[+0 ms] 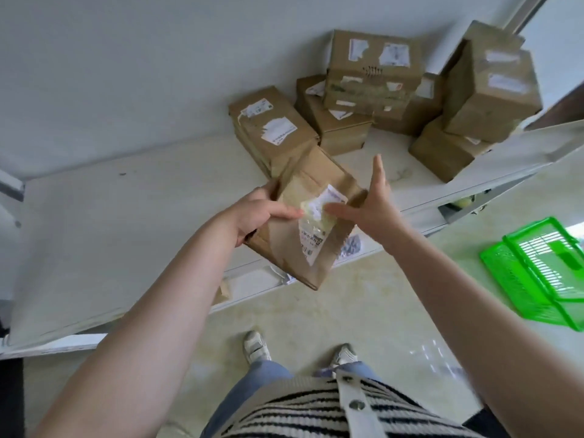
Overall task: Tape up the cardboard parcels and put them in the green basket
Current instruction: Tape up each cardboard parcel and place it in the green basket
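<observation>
A person's left hand (262,213) gripped the left edge of a flat, brown cardboard parcel (311,216), thumb laid across its top face, while the right hand (371,203) stood splayed and unclenched against the parcel's right edge, fingers straight. The parcel hung tilted over the front lip of a pale white shelf (104,235), its creased face carrying a torn white shipping label (316,226) under glossy clear tape. Behind it, a heap of similar taped cardboard boxes (376,86) sat stacked on the shelf against the wall. A bright green slotted plastic basket (537,273) lay well apart on the glossy tiled floor (363,308) to the right
</observation>
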